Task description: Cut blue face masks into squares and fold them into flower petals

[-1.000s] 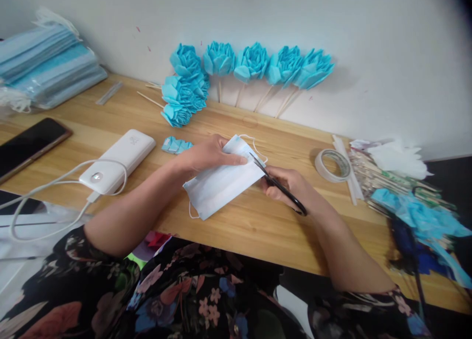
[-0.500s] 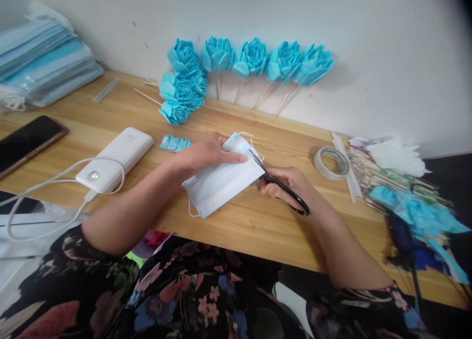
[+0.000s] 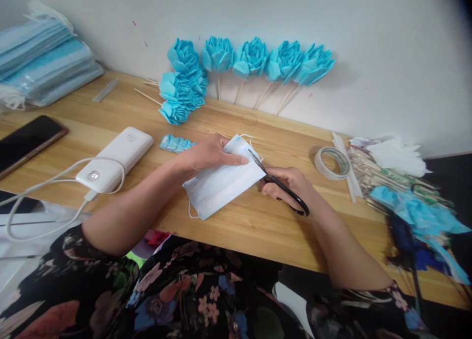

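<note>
A pale blue face mask (image 3: 224, 184) with white ear loops is tilted above the wooden table, pinched near its upper end by my left hand (image 3: 210, 153). My left thumb lies on top of the mask and the other fingers are hidden beneath. Black-handled scissors (image 3: 291, 197) are in my right hand (image 3: 283, 181), with the blades over the mask's right end, close to my left thumb. A small folded blue piece (image 3: 177, 143) lies just beyond my left wrist.
Several blue flowers (image 3: 250, 58) on sticks stand along the wall. Stacked masks (image 3: 44, 58), a phone (image 3: 31, 142) and a cabled power bank (image 3: 116, 159) are on the left. At right are a tape roll (image 3: 332, 163), sticks and blue scraps (image 3: 420, 211).
My left hand and the mask have shifted very slightly to the right and down. More of the small folded blue piece shows. The scissors have barely moved.
</note>
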Tool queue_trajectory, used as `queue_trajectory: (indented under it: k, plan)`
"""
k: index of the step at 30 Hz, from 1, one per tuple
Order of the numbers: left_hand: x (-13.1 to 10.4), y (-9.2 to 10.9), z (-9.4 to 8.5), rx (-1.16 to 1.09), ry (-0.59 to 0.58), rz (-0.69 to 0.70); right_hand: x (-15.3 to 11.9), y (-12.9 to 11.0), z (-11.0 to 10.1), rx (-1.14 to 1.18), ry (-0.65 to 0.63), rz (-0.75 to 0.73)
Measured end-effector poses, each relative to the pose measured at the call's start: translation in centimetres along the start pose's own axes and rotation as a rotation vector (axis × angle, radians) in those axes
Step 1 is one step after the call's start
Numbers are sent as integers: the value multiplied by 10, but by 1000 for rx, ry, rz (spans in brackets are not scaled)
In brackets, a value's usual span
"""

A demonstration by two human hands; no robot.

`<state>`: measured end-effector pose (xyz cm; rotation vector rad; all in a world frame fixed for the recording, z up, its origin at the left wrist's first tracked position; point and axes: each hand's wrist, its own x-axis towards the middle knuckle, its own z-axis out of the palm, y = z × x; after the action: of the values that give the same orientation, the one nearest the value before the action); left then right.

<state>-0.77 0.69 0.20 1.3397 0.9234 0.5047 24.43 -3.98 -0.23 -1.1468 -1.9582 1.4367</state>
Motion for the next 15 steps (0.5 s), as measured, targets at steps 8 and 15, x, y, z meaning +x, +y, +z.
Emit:
queue_trajectory:
  k: [8, 15]
  plan:
    - [0, 1, 1, -18, 8, -11, 0, -1, 0, -15, 9, 26]
    - [0, 0, 0, -38, -10, -2, 0, 0, 0, -11, 9, 24]
